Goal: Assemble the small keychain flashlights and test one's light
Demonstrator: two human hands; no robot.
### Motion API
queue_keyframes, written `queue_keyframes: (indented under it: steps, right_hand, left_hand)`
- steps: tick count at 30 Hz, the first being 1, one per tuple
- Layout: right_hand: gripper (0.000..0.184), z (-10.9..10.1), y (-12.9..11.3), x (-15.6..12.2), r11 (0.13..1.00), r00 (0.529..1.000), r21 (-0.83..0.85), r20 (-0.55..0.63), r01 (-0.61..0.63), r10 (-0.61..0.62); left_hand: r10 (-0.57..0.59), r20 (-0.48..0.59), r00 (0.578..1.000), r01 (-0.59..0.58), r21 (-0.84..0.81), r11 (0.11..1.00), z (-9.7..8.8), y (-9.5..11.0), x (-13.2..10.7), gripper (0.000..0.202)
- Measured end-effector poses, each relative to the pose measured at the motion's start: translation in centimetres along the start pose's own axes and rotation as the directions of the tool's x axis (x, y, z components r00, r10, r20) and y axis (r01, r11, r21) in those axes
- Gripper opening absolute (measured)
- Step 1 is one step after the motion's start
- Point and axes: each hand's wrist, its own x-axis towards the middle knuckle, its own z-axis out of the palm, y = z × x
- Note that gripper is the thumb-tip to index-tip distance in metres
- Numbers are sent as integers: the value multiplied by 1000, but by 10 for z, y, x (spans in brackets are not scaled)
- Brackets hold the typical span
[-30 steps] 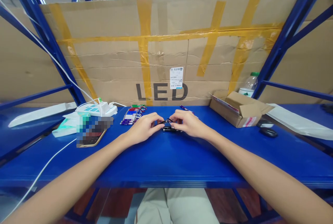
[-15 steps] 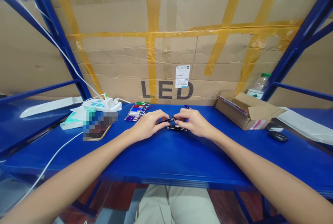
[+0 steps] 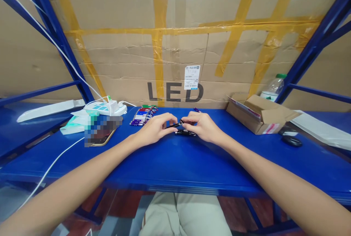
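Observation:
Between my two hands is a slim black keychain torch (image 3: pixel 173 125), held at a tilt just above the blue table (image 3: pixel 175 163). My left hand (image 3: pixel 155 128) pinches its body between thumb and fingers. At the other end, my right hand (image 3: pixel 201 126) is closed on its small ring or clip, partly hidden by the fingertips. Directly below lie black torches (image 3: pixel 184 133), partly covered by my right hand. To the left is a row of coloured torches (image 3: pixel 141 116) in green, red, blue, silver and purple, with metal clips. A purple torch (image 3: pixel 196 110) lies behind my right hand.
At the left are a phone (image 3: pixel 102 135), a white power strip (image 3: pixel 108 109) and a green-and-white packet (image 3: pixel 78 122). An open cardboard box (image 3: pixel 257 115), a plastic bottle (image 3: pixel 275 87) and a black mouse (image 3: pixel 291 141) stand at the right. A tall cardboard sheet (image 3: pixel 131 57) closes off the back.
The view has shifted slightly. Both hands keep their hold on the black torch, with only small finger movement at its clip end.

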Motion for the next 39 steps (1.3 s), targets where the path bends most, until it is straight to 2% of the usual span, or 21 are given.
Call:
queue_keyframes:
  steps: [7, 15, 23, 27, 30, 32, 37, 39]
  right_hand:
    - [20, 3, -3, 0, 998, 999, 48, -34, -40, 41]
    - [21, 5, -6, 0, 995, 998, 85, -37, -43, 46]
    - [25, -1, 2, 3, 992, 993, 97, -81, -80, 88]
    - [23, -13, 4, -1, 998, 993, 18, 97, -61, 59]
    - [24, -24, 3, -4, 997, 968, -76, 250, 25, -6]
    - [21, -31, 2, -5, 995, 943, -77, 329, 69, -39]
    - [15, -46, 4, -10, 996, 884, -70, 467, 46, -8]
    - [14, -50, 6, -12, 996, 875, -86, 484, 34, 12]
  left_hand:
    - [28, -4, 1000, -28, 8, 1000, -2, -2, 0, 28]
    - [150, 51, 987, -158, 211, 965, -9, 3, -3, 28]
    - [142, 75, 987, -149, 102, 984, -5, 10, -1, 28]
    - [92, 12, 996, -93, 138, 986, -6, 6, -1, 31]
    - [82, -58, 995, -70, 182, 981, -10, 0, -1, 33]
    - [86, -78, 993, -68, 202, 977, -12, -3, -1, 33]
    - [70, -47, 996, -59, 202, 978, -12, -1, -1, 32]
    - [52, -4, 999, -50, 183, 982, -9, 3, -1, 30]
